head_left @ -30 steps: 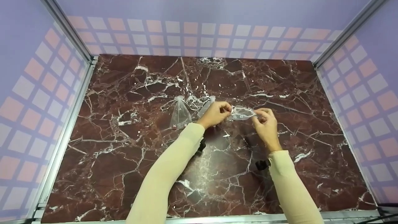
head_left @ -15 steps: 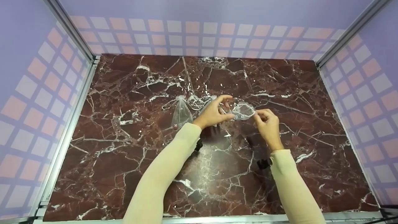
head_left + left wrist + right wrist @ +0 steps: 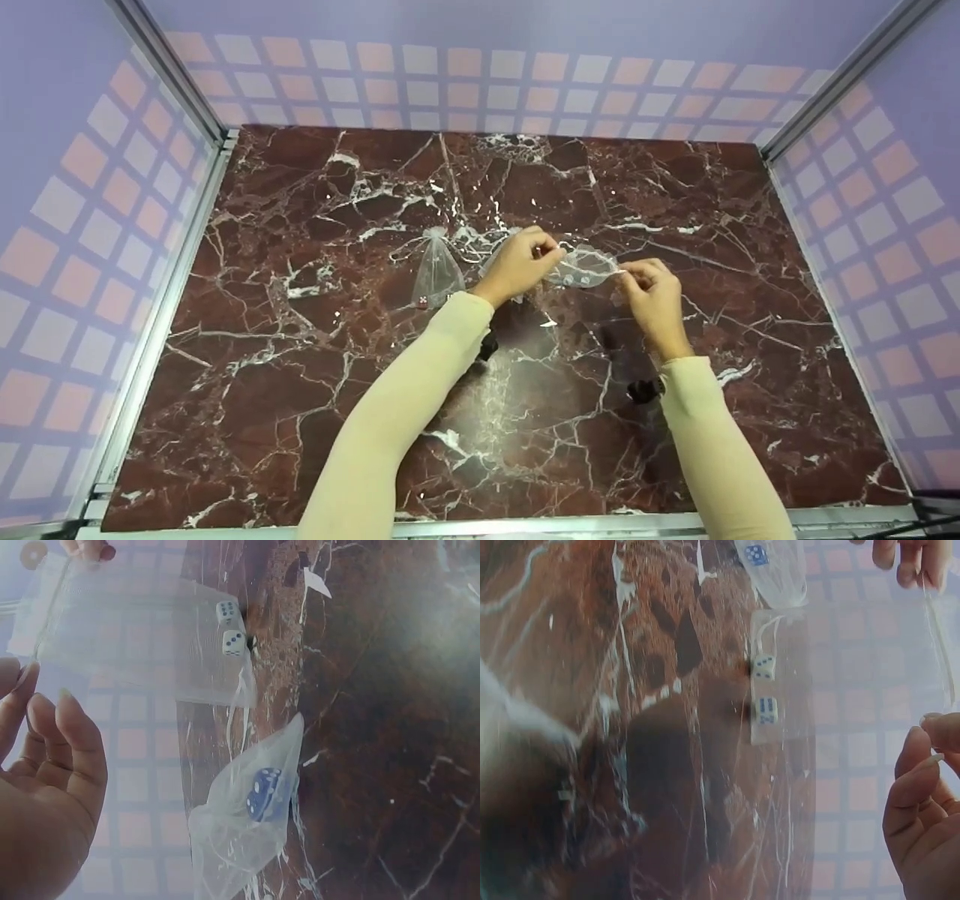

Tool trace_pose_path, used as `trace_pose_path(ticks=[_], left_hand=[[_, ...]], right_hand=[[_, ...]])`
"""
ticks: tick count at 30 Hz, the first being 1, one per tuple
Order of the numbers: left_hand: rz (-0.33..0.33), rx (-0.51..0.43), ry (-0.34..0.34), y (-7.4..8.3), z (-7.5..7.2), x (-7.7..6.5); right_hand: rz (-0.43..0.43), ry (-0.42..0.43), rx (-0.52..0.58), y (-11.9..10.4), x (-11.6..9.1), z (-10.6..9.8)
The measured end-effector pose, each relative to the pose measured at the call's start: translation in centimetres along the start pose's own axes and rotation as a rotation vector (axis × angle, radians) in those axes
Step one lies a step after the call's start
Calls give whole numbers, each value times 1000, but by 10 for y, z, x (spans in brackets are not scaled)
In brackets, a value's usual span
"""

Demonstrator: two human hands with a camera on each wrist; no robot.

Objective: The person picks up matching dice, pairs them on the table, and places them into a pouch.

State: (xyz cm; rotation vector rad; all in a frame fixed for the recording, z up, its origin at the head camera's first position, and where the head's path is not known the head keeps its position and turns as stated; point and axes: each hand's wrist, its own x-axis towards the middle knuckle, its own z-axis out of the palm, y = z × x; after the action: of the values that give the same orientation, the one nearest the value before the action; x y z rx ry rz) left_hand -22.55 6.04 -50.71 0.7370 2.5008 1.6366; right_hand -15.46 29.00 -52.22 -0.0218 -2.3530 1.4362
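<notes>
A sheer white drawstring bag [image 3: 589,266] is stretched between both hands, its mouth edge upward. Inside its bottom sit two white dice [image 3: 233,643] with blue pips. My left hand [image 3: 519,262] pinches the left end of the bag's drawstring mouth. On the other side, my right hand [image 3: 657,304] pinches the right end between thumb and fingers. Behind the left hand, partly hidden in the head view, lies a second sheer bag [image 3: 225,840] holding blue dice [image 3: 264,793]. A third bag [image 3: 437,274], gathered at the top, lies left of it with red dice [image 3: 423,300] at its bottom.
The dark red marbled table [image 3: 247,420] has white veins and flecks. Loose white cords [image 3: 472,244] lie between the resting bags. Tile-patterned panels [image 3: 465,75] enclose the back and sides, with metal rails [image 3: 161,315] along the edges.
My left hand spread its fingers half a second ago and now pinches the bag's mouth again. The right hand kept its pinch and shifted slightly right, drawing the mouth out flatter.
</notes>
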Motion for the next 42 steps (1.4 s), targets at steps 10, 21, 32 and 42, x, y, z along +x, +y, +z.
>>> trace_pose_path(ticks=[10,21,32,42], left_hand=[[58,-109,43,1,-8,-4],[17,-286,16,-5,-9,-11],[-25,-156,11,-23,-19,-10],[-19,-68,12,-28,-30,-9]], right_hand=[[-96,18,-107,-1,12,-15],[-102,-6,-132,1,14,-26],[-50,9,-217,16,19,-28],[-84,89,-232,21,26,-31]])
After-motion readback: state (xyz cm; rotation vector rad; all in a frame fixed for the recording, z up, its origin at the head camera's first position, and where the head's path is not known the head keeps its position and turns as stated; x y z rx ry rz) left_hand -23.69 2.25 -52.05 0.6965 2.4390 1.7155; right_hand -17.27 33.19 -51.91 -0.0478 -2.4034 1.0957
